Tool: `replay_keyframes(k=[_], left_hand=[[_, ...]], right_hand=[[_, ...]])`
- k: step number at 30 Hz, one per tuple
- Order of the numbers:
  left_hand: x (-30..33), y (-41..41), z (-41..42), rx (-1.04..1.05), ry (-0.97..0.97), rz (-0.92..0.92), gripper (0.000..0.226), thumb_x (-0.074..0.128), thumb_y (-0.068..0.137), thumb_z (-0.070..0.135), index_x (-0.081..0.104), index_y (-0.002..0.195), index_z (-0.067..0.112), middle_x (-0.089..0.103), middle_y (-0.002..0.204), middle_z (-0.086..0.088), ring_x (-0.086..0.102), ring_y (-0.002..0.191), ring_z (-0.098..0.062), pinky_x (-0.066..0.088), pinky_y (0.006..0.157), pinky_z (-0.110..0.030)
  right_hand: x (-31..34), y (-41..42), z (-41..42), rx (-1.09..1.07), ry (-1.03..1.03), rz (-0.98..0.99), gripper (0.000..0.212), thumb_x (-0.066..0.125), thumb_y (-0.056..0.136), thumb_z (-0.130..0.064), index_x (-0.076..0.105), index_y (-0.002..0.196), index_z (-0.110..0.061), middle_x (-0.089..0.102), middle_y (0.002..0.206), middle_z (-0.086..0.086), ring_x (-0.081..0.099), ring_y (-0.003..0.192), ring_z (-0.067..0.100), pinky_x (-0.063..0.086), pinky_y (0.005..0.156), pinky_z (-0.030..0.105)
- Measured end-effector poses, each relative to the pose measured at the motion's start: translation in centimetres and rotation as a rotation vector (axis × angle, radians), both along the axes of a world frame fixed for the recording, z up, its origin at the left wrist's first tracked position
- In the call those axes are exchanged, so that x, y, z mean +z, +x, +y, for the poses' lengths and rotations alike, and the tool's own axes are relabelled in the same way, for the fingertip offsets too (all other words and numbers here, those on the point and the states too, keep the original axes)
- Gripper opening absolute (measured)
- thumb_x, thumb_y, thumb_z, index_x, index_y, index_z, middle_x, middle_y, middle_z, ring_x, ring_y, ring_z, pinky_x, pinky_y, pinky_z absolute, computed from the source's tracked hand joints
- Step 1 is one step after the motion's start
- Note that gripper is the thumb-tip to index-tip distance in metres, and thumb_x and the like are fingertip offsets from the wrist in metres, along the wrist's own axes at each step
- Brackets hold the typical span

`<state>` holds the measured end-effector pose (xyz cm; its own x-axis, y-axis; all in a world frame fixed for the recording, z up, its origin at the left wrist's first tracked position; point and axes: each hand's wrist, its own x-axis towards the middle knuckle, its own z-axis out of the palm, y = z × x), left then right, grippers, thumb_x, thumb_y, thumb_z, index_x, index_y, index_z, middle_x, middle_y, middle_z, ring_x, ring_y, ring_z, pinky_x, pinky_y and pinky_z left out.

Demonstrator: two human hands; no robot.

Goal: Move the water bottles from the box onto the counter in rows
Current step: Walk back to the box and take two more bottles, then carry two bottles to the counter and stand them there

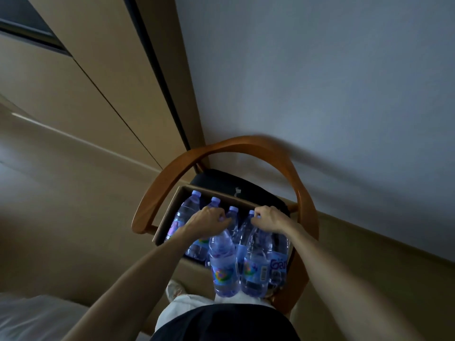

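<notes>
Head view: 2 bottles gripped by caps, 1 per hand — left hand [209, 217], right hand [267, 217]; approx. 8 bottles [189, 210] seen in 1 box [170, 207].

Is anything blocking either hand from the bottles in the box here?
Nothing visible does. The left hand and right hand each already grip bottle tops in the open box on the chair.
</notes>
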<state>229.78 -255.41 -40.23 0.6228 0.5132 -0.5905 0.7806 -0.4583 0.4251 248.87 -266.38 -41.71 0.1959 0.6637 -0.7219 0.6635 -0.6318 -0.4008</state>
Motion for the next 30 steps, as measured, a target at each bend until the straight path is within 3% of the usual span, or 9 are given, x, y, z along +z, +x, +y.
replay_keyframes(k=[6,9,11,14,19,22,25,30], left_hand=[[2.2,-2.2,0.9,-0.029,-0.058,-0.074,0.023,0.047,0.094,0.025,0.055,0.079,0.010,0.068,0.088,-0.017,0.065,0.084,-0.032,0.050,0.079,-0.038],[3.6,-4.2,2.4,-0.002,-0.025,-0.156,0.029,0.048,0.095,0.026,0.053,0.071,0.013,0.061,0.071,-0.005,0.060,0.072,-0.022,0.040,0.064,-0.029],[4.8,-5.6,3.6,0.010,0.044,-0.212,0.029,0.050,0.093,0.027,0.047,0.065,0.020,0.059,0.066,-0.002,0.059,0.069,-0.023,0.035,0.060,-0.026],[7.0,-8.5,6.1,0.046,0.162,-0.287,0.022,0.051,0.088,0.028,0.050,0.069,0.018,0.063,0.073,-0.004,0.061,0.071,-0.026,0.042,0.060,-0.031],[11.3,-15.1,10.9,0.156,0.367,-0.416,0.017,0.049,0.087,0.023,0.048,0.072,0.016,0.054,0.059,-0.004,0.057,0.060,-0.034,0.037,0.050,-0.033],[14.6,-19.9,14.1,0.275,0.493,-0.488,0.012,0.051,0.087,0.020,0.057,0.079,0.013,0.064,0.066,-0.009,0.059,0.062,-0.032,0.040,0.053,-0.033],[18.2,-25.3,17.1,0.394,0.596,-0.557,0.011,0.052,0.086,0.017,0.058,0.079,0.012,0.057,0.060,-0.003,0.056,0.062,-0.033,0.042,0.056,-0.032],[23.4,-34.3,22.1,0.531,0.818,-0.641,0.028,0.053,0.092,0.031,0.056,0.073,0.011,0.053,0.053,-0.005,0.050,0.059,-0.035,0.048,0.057,-0.033]], right_hand=[[1.7,-0.8,0.5,0.061,0.036,-0.056,0.016,0.046,0.080,-0.036,0.045,0.073,-0.022,0.050,0.074,-0.001,0.046,0.060,0.016,0.034,0.053,0.031],[3.4,-1.5,1.8,0.092,0.089,-0.076,0.016,0.046,0.079,-0.035,0.041,0.071,-0.022,0.046,0.072,-0.001,0.042,0.060,0.017,0.031,0.055,0.033],[4.6,-2.5,3.3,0.091,0.147,-0.087,0.018,0.049,0.081,-0.033,0.039,0.069,-0.022,0.046,0.070,-0.001,0.041,0.059,0.016,0.030,0.055,0.032],[6.7,-4.7,6.5,0.062,0.294,-0.104,0.024,0.053,0.082,-0.025,0.037,0.065,-0.020,0.043,0.063,-0.002,0.038,0.056,0.015,0.029,0.054,0.031],[11.4,-10.7,13.1,0.103,0.533,-0.155,0.020,0.051,0.080,-0.020,0.035,0.068,-0.016,0.043,0.058,0.003,0.035,0.054,0.020,0.032,0.053,0.033],[14.6,-14.8,17.6,0.164,0.617,-0.223,0.020,0.048,0.081,-0.025,0.033,0.070,-0.019,0.049,0.060,0.007,0.039,0.056,0.025,0.034,0.051,0.033],[17.9,-19.1,22.2,0.193,0.759,-0.230,0.022,0.050,0.082,-0.023,0.031,0.070,-0.018,0.047,0.057,0.005,0.037,0.057,0.028,0.036,0.052,0.034],[23.8,-26.5,29.6,0.297,0.953,-0.235,0.022,0.048,0.082,-0.027,0.032,0.069,-0.019,0.049,0.055,0.002,0.040,0.050,0.020,0.034,0.047,0.032]])
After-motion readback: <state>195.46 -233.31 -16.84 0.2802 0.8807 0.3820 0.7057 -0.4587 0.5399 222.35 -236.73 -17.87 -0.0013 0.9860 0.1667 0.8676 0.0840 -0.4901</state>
